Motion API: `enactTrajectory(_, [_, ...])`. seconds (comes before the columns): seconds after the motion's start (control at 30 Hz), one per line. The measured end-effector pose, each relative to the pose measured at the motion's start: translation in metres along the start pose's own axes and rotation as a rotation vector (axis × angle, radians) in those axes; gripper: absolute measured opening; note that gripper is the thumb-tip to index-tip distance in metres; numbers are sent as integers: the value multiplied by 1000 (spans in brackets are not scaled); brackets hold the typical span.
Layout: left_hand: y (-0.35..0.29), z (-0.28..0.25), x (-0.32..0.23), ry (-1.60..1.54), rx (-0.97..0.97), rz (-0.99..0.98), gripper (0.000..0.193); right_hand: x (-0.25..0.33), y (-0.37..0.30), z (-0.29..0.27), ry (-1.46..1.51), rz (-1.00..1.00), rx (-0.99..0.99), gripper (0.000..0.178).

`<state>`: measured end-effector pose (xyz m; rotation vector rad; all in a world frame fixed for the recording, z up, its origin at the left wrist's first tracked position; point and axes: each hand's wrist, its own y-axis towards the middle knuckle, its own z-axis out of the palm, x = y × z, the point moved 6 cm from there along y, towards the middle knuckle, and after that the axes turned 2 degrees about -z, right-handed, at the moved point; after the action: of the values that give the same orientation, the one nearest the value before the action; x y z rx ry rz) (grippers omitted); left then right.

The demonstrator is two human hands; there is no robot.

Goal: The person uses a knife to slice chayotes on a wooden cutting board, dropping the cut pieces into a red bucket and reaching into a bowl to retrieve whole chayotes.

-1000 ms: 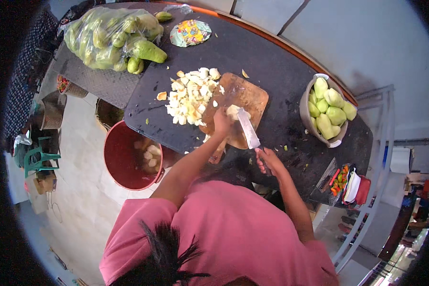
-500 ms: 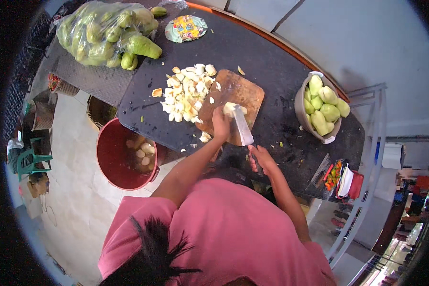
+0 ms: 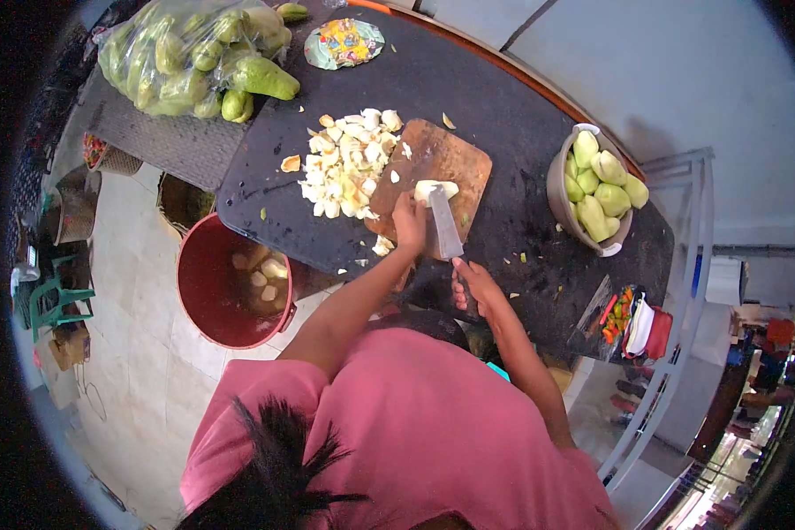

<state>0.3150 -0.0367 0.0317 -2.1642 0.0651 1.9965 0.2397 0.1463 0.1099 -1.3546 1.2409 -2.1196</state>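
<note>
A wooden cutting board (image 3: 464,163) lies on the dark table, bearing a pale piece of peeled chayote (image 3: 431,187). My left hand (image 3: 410,225) grips the piece at its near left end, fingers curled. In my right hand (image 3: 474,286) is the handle of a broad-bladed knife (image 3: 447,228). The blade points away from me, its tip against the near side of the piece. A heap of cut chayote chunks (image 3: 346,163) spreads left of the board and partly onto it. Small scraps are scattered around.
A grey basin (image 3: 558,190) of green chayotes stands on the right. At the far left a clear plastic bag (image 3: 185,62) holds more chayotes. A red bucket (image 3: 205,305) with pieces in liquid stands below the table's left edge. Small peppers (image 3: 618,320) lie at the right corner.
The chayote piece has turned to lie more sideways on the board. The knife blade has shifted slightly and stands a little more upright in view.
</note>
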Motion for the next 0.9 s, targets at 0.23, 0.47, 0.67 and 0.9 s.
enactTrajectory(0.23, [1,1,23,-49,18,-81,21,20,-8,-17,-506,-173,-83,32])
enactTrajectory(0.47, [4,-2,26,-134,-2,-80,25,12,-6,3,-263,-77,-27,32])
enactTrajectory(0.67, [6,-7,7,-20,-26,16,25,-1,-2,13,22,41,34,33])
enactTrajectory(0.9, [8,-7,2,29,-9,59,26,4,-3,27,245,83,124,35])
